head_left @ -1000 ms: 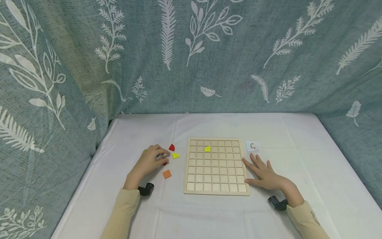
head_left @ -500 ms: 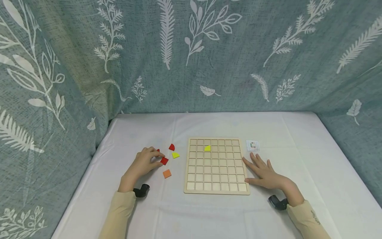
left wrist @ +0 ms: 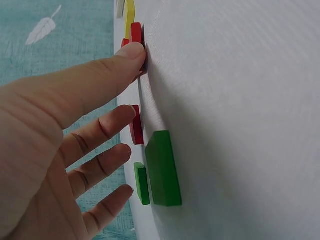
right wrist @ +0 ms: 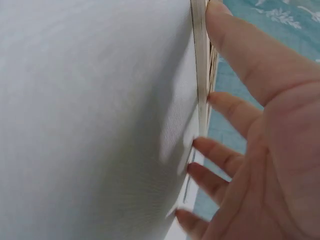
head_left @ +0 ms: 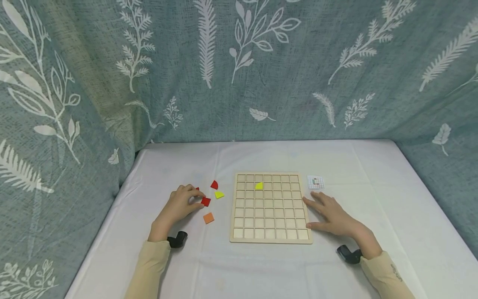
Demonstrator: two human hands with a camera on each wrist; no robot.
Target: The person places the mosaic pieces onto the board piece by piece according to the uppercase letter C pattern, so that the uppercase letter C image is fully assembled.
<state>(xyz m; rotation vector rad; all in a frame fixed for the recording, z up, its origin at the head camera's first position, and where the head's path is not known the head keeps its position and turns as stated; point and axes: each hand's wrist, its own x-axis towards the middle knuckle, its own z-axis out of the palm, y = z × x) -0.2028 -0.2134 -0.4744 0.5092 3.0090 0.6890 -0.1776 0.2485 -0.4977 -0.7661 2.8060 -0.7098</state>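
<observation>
Around us, the white table [head_left: 261,265] carries the wooden board [head_left: 269,207], one yellow piece [head_left: 259,185] seated far from both hands. Our right hand [head_left: 330,214] lies flat, fingers spread, thumb against the board's edge. Our left hand [head_left: 179,204], fingers relaxed, touches a red tile [head_left: 206,202]; an orange tile [head_left: 208,218] lies just beside it.

Soft, even light from overhead, only faint shadows under the hands. The head view bows at its edges; both wrist views blur on the nearest skin.
</observation>
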